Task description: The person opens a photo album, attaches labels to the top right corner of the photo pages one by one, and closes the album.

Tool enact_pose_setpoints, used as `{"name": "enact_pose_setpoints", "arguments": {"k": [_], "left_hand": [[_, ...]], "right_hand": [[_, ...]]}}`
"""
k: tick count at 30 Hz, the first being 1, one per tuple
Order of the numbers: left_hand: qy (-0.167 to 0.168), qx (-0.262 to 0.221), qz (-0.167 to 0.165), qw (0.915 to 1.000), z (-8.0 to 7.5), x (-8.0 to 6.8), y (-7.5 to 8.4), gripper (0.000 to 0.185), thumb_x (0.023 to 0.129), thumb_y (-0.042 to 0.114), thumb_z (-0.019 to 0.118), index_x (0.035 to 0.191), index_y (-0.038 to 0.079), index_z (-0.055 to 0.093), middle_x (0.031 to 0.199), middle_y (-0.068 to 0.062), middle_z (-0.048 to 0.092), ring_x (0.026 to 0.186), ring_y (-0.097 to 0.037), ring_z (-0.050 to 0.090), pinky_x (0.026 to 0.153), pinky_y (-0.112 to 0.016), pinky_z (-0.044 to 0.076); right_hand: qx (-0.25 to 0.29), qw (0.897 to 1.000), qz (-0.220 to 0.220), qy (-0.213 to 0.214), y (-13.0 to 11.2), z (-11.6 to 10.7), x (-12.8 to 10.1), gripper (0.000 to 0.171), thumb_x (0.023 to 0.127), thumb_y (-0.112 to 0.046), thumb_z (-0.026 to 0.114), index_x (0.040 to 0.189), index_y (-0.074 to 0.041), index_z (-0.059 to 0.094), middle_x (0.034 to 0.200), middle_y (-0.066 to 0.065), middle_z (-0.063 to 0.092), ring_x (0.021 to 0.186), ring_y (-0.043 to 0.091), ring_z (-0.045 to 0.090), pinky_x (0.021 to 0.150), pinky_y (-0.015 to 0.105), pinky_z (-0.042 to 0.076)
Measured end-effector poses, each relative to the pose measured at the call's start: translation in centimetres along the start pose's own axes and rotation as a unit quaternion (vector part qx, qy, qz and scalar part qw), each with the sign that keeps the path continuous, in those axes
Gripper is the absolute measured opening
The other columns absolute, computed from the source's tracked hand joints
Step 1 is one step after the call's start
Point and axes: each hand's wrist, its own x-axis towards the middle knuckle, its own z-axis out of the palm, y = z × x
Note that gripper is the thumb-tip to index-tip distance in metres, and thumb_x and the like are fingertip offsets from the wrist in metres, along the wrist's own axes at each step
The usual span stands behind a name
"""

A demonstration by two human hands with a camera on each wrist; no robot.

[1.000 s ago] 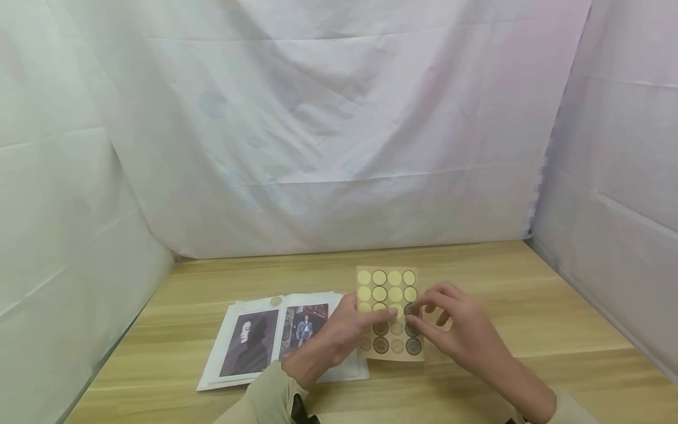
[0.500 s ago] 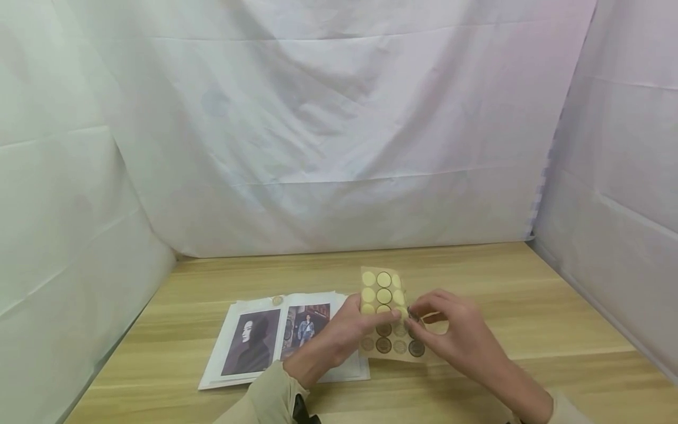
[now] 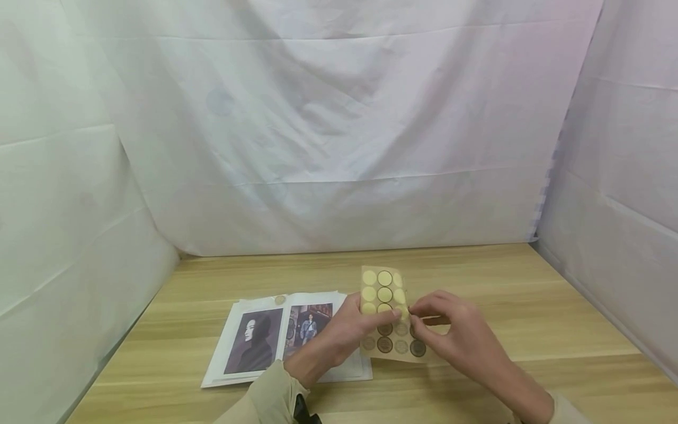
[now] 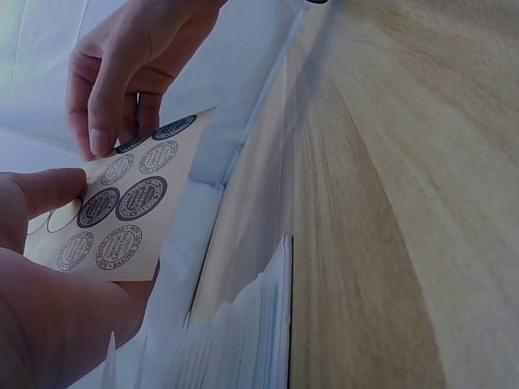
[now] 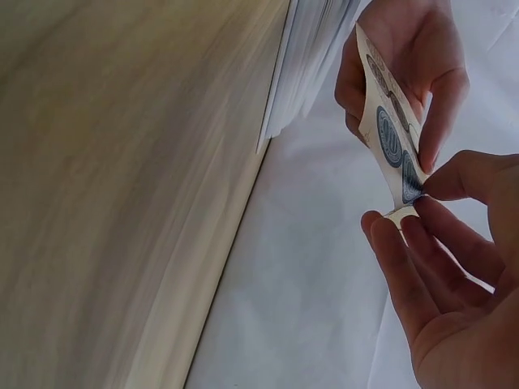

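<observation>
My left hand [image 3: 344,333] holds a tan sheet of round stickers [image 3: 385,293] upright, its thumb laid across the front. Plain yellow circles fill the upper rows; printed stickers with dark or pale lettering, such as this dark one [image 4: 141,198], are in the lower rows. At the sheet's right edge, the thumb and index finger of my right hand [image 3: 458,324] pinch a dark round sticker [image 5: 411,180], mostly covered by the fingertips in the head view. Along that edge the sheet bends backward, hiding part of its upper right column.
Behind the left forearm, an open album [image 3: 214,365] with two photo pages lies on the wooden table [image 3: 503,282]. One pale round sticker [image 3: 280,300] sits at the album's top edge. White cloth [image 3: 339,118] hangs behind and on both sides.
The sheet's upper right side has curled back from flat. My right fingertips have closed on the dark sticker at its edge. The left hand keeps its hold.
</observation>
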Motion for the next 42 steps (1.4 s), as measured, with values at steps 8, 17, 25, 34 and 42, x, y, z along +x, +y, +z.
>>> {"name": "enact_pose_setpoints", "arguments": {"k": [8, 17, 25, 34, 42], "left_hand": [[-0.009, -0.006, 0.001, 0.9999, -0.1, 0.0, -0.1, 0.033, 0.099, 0.02, 0.078, 0.129, 0.007, 0.073, 0.119, -0.013, 0.081, 0.103, -0.021, 0.08, 0.096, -0.037, 0.064], [0.004, -0.011, 0.001, 0.9999, 0.0, 0.0, -0.3, 0.032, 0.099, 0.02, 0.078, 0.128, 0.006, 0.073, 0.118, -0.014, 0.081, 0.103, -0.023, 0.08, 0.096, -0.037, 0.065], [0.007, -0.016, -0.001, 0.9998, 0.0, 0.0, -0.3, 0.032, 0.099, 0.019, 0.078, 0.127, 0.006, 0.072, 0.117, -0.014, 0.081, 0.101, -0.022, 0.081, 0.093, -0.039, 0.066], [0.01, -0.012, 0.0, 0.9999, 0.2, 0.2, -0.5, 0.032, 0.099, 0.019, 0.077, 0.127, 0.005, 0.072, 0.115, -0.014, 0.081, 0.099, -0.021, 0.08, 0.091, -0.038, 0.066], [0.023, -0.006, -0.008, 0.9997, 0.5, 0.3, -0.6, 0.03, 0.098, 0.016, 0.077, 0.126, 0.004, 0.072, 0.11, -0.013, 0.081, 0.093, -0.02, 0.08, 0.087, -0.037, 0.067]], "right_hand": [[-0.027, 0.999, 0.02, 0.02, 0.5, -0.3, 0.0, 0.025, 0.087, 0.005, 0.082, 0.095, -0.018, 0.076, 0.093, -0.009, 0.078, 0.085, 0.001, 0.074, 0.074, 0.022, 0.066], [-0.07, 0.995, 0.06, 0.04, 1.0, -0.9, 0.0, 0.017, 0.095, -0.006, 0.079, 0.094, -0.023, 0.078, 0.09, -0.007, 0.081, 0.081, 0.0, 0.072, 0.069, 0.021, 0.063], [-0.076, 0.993, 0.081, 0.05, 1.4, -1.3, 0.1, 0.014, 0.095, -0.007, 0.078, 0.094, -0.022, 0.078, 0.089, -0.003, 0.082, 0.08, -0.001, 0.072, 0.067, 0.024, 0.063], [-0.082, 0.99, 0.096, 0.055, 1.5, -1.6, 0.1, 0.013, 0.095, -0.008, 0.078, 0.093, -0.021, 0.079, 0.088, -0.002, 0.082, 0.079, 0.0, 0.072, 0.066, 0.022, 0.062], [-0.088, 0.988, 0.105, 0.066, 1.7, -1.9, 0.1, 0.013, 0.094, -0.006, 0.079, 0.095, -0.02, 0.079, 0.088, -0.006, 0.081, 0.078, 0.0, 0.071, 0.066, 0.023, 0.063]]}}
